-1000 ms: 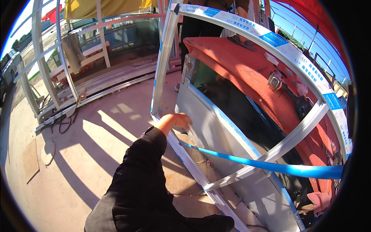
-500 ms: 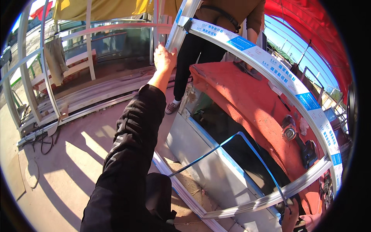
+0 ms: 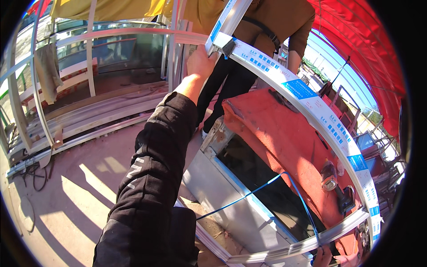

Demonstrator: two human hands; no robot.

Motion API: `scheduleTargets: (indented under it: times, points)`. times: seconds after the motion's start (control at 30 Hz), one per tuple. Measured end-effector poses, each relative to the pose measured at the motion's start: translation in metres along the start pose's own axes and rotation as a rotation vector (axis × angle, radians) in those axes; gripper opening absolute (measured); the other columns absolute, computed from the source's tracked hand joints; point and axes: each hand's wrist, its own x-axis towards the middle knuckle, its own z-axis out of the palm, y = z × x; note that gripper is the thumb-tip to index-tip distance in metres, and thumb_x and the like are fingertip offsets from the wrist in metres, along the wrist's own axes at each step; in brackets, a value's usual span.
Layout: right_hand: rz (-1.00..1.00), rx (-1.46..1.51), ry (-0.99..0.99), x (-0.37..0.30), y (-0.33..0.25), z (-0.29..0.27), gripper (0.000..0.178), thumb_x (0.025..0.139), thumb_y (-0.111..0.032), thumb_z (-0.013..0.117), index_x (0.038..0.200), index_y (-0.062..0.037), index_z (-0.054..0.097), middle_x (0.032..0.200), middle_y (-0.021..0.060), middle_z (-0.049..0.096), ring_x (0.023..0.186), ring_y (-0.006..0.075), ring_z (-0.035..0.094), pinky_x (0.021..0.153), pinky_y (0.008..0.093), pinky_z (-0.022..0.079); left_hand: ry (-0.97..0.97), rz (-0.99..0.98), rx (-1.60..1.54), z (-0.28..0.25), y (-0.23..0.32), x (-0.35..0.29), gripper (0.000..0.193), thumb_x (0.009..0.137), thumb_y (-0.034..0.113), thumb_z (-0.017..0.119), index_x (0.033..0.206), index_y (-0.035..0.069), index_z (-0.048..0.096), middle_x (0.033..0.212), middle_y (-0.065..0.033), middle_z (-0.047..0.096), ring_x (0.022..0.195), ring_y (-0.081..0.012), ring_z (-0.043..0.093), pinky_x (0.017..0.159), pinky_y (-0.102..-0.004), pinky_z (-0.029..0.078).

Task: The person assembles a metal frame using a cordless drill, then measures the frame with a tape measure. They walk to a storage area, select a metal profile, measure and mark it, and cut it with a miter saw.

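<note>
My left hand (image 3: 201, 66) reaches far forward, its fingers closed on the corner of a metal frame (image 3: 226, 22) covered with blue-and-white protective film. At the lower right my right hand (image 3: 324, 256), partly cut off by the picture's edge, is beside the frame's near bar (image 3: 307, 244). Its fingers are closed on the end of a thin blue strip (image 3: 304, 204). The strip rises from the hand, bends sharply and runs down left towards the frame's near left side.
Inside the frame's outline stands a bench covered in red cloth (image 3: 262, 129), with a cordless power tool (image 3: 330, 180) on it. A person in black trousers (image 3: 231, 80) stands behind the far corner. Long metal profiles (image 3: 98, 118) lie on the floor at left, near a glazed frame (image 3: 147, 53).
My left hand has closed round the frame's corner, where its fingers were raised before. The bend of the blue strip sits lower, and the view has shifted a little.
</note>
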Motion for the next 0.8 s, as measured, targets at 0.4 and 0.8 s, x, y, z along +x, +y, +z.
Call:
scheduleTargets:
  times: [0.4,0.8]
  points:
    - [0.01,0.059,-0.006,0.0,-0.017,-0.002,0.028,0.095,-0.023,0.057,0.102,0.0012,0.068,0.095,0.023,0.067,0.085,0.0408,0.062,0.079,0.0459,0.048,-0.015,-0.03,0.036,0.003,-0.011,-0.014,0.053,0.088,0.039,0.068,0.121,0.001,0.052,0.107,-0.0274,0.067,0.103,-0.0453,0.063,0.089,-0.0511,0.049]
    - [0.098,0.261,0.106,-0.002,0.098,0.057,0.035,0.103,-0.017,0.053,0.132,0.004,0.055,0.131,0.0179,0.058,0.118,0.0271,0.055,0.103,0.0356,0.04,0.11,0.194,0.17,0.021,0.008,-0.006,0.081,0.072,0.045,0.082,0.126,-0.002,0.044,0.116,-0.0219,0.064,0.11,-0.0406,0.062,0.092,-0.047,0.05]
